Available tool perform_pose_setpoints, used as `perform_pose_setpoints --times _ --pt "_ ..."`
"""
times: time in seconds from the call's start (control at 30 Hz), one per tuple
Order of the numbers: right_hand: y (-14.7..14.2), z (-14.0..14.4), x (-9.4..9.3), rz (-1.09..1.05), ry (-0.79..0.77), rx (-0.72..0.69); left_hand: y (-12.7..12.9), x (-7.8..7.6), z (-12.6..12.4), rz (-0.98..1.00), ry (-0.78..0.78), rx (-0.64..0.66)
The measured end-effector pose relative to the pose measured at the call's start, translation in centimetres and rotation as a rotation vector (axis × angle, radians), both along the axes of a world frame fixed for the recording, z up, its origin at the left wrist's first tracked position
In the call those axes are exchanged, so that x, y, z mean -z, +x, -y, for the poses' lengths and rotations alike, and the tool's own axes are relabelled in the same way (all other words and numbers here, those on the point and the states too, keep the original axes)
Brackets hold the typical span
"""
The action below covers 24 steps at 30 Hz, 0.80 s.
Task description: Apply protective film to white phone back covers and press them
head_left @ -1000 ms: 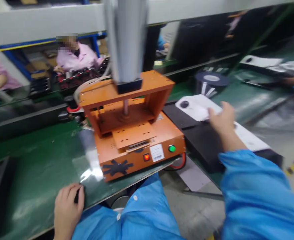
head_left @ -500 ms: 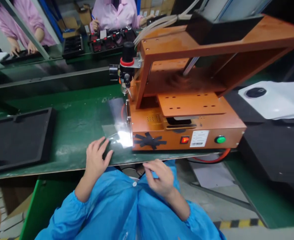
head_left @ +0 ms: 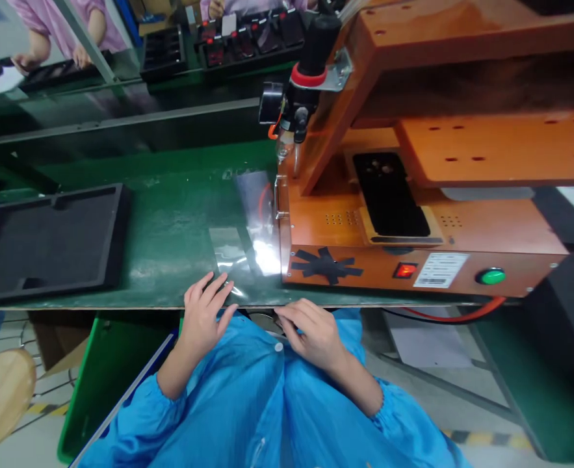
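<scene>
- The left hand (head_left: 206, 315) lies open, fingers spread, its fingertips on a clear film sheet (head_left: 238, 257) at the front edge of the green bench (head_left: 169, 221); it grips nothing.
- The right hand (head_left: 311, 328) is open and empty too, now drawn back to the bench edge, just beside the left, from the white parts it reached for a second ago.
- The film lies flat against the left side of the orange press (head_left: 413, 240), in whose nest sits a black part (head_left: 389, 195).
- A black tray (head_left: 47, 240) rests well to the left.
- With both hands back at the film, the work looks centred there.
</scene>
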State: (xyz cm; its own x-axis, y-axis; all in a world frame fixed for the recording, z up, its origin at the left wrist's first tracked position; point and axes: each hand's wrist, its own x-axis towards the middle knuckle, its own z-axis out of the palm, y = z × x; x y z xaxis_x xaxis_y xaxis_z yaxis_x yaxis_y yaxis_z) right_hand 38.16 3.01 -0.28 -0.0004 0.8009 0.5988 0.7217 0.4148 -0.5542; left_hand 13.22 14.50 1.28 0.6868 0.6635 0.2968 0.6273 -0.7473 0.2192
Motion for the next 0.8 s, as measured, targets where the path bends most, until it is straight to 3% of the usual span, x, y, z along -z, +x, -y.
perform_pose_setpoints --times 0.17,0.3,0.4,0.5,0.53,0.63,0.8 --pt "0.0 -0.6 0.1 0.025 -0.003 0.009 0.0 0.0 -0.4 0.103 -0.007 0.024" --pt "1.2 -0.7 -2.0 -0.039 0.056 0.065 0.0 -0.2 -0.9 0.188 -0.019 0.037" --pt "4.3 -0.9 -5.0 -0.192 0.157 0.349 1.0 -0.6 -1.6 0.273 -0.058 0.038" --pt "9.4 -1.7 -8.3 -0.535 0.157 0.642 2.7 -1.3 -2.4 0.343 -0.081 0.092" --pt "11.1 -2.2 -9.4 -0.697 0.123 0.653 3.2 -1.5 -2.6 0.356 -0.067 0.119" --pt "15.2 -3.8 -12.0 -1.088 -0.001 0.476 3.7 -1.4 -3.4 0.371 -0.006 0.173" --pt "16.4 -5.5 -14.5 -1.234 0.021 0.301 2.6 0.5 -5.9 0.368 0.111 0.127"
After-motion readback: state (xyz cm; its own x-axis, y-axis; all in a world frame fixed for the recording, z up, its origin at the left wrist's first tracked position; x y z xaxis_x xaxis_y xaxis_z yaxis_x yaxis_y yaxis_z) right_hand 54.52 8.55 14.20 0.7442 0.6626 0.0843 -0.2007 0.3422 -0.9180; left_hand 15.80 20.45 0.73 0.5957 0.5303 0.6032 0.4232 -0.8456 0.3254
